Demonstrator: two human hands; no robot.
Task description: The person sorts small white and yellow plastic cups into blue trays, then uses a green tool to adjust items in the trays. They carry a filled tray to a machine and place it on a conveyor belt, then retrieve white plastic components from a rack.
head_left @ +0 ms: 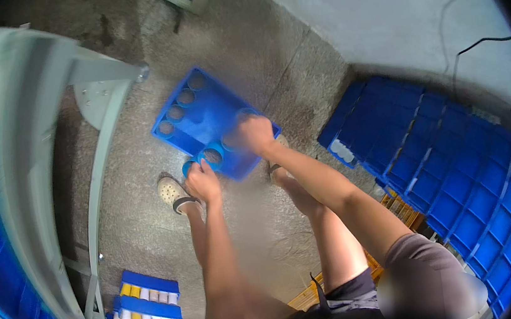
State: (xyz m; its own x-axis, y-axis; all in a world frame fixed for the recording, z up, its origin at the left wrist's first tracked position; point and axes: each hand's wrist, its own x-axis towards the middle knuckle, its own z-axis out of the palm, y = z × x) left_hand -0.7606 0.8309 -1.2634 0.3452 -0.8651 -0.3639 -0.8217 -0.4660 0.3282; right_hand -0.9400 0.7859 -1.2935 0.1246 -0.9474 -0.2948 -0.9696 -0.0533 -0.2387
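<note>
A shallow blue tray (220,122) lies on the floor in front of me, turned at an angle. Along its far left side stands a row of several round, cup-like blue pieces (175,112) with greyish tops. At the tray's near edge my left hand (202,182) is closed about similar blue round pieces (211,156). My right hand (255,134), slightly blurred, is closed over the tray's right side. More blue round pieces (245,115) show beside its fingers, partly covered by the hand.
Stacked blue crates (437,151) stand to the right along the pale wall (390,12). A pale metal frame (99,146) rises at left. Below it sit blue trays of white and yellow cylinders (149,304). My feet in clogs (172,191) flank the tray.
</note>
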